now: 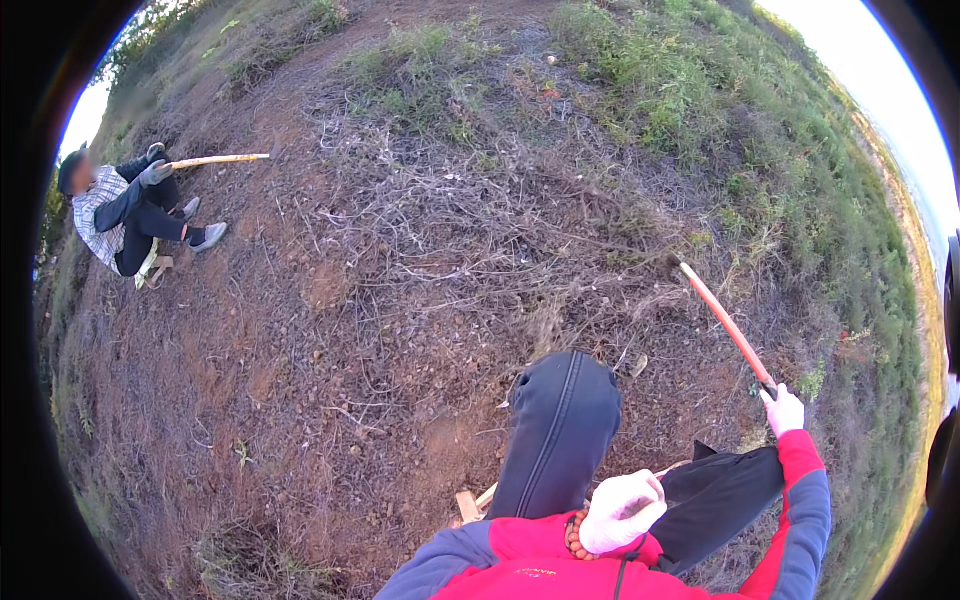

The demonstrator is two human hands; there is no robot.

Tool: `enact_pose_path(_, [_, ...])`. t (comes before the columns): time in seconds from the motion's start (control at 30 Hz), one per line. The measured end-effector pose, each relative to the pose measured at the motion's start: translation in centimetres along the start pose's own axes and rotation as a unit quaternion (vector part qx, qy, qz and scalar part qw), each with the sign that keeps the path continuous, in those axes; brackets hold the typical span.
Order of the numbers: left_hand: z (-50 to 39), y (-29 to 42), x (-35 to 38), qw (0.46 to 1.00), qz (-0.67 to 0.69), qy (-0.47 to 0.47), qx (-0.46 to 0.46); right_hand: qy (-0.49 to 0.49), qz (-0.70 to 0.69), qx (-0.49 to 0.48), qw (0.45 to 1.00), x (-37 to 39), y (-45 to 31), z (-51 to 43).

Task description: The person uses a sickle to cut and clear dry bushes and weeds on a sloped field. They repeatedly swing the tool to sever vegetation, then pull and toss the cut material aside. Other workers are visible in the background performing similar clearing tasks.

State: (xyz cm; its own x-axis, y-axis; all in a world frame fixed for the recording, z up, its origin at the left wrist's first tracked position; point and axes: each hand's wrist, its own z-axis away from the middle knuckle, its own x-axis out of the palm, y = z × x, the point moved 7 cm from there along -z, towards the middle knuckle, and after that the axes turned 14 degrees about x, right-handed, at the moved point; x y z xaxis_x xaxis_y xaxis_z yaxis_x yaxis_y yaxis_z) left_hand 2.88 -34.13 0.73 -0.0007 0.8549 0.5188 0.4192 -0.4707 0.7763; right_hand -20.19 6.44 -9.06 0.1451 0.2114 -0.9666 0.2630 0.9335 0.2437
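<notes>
My right hand [784,411] grips the dark lower end of a long-handled tool with an orange-red shaft [726,322]. The shaft slants up and left to a pale tip; a small dark part there meets the dry brush, too indistinct to name. My left hand [624,510] is curled in front of my chest, above my lap, with brown beads [577,536] around the wrist. I cannot tell whether it holds anything. A thin pale edge shows just beyond its knuckles. My knees, in black trousers [559,435], are bent before me.
Cut dry stems and twigs [450,225] cover the reddish soil slope. Green shrubs [667,97] grow at the upper right. Wooden stool parts [470,507] show beside my leg. Leftward, a seated person [112,202] wearing gloves holds another long-handled tool [217,160].
</notes>
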Motion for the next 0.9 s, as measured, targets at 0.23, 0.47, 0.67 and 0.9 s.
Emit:
enact_pose_path(0.23, [-0.7,1.0,-1.1,0.999,0.009,-0.008,0.044,-0.06,-0.254,-0.095,0.961,-6.3,-27.5,-0.6])
enact_pose_path(0.47, [-3.1,5.3,-4.0,0.94,0.028,0.009,0.339,-0.141,-0.365,-0.153,0.908,-6.1,-54.2,-0.9])
enact_pose_path(0.67, [-3.8,3.6,-4.7,0.946,0.048,-0.017,0.32,-0.184,-0.313,-0.188,0.913,2.5,-52.0,3.6])
enact_pose_path(0.9, [-2.9,3.0,-5.0,0.951,0.069,-0.042,0.298,-0.213,-0.19,-0.119,0.951,7.5,-28.0,8.9])
